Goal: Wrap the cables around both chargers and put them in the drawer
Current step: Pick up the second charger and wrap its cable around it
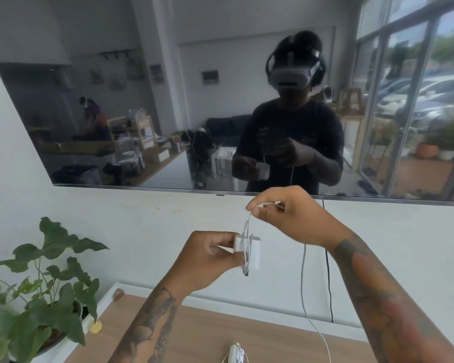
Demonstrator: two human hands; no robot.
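My left hand (210,255) grips a white square charger (250,251) in the air in front of the wall. A few turns of its white cable (303,279) lie around the block. Above and to the right, my right hand (286,213) pinches that cable, which runs down from my fingers to the charger. The loose end hangs down past my right forearm toward the wooden top (207,334). A second white charger (237,353) with cable wound on it lies on the wood at the bottom edge. No drawer is in view.
A leafy potted plant (42,289) stands at the left on a white ledge. A dark wall screen (168,100) reflects the room and a person wearing a headset. A black cord (328,279) hangs down the wall at the right.
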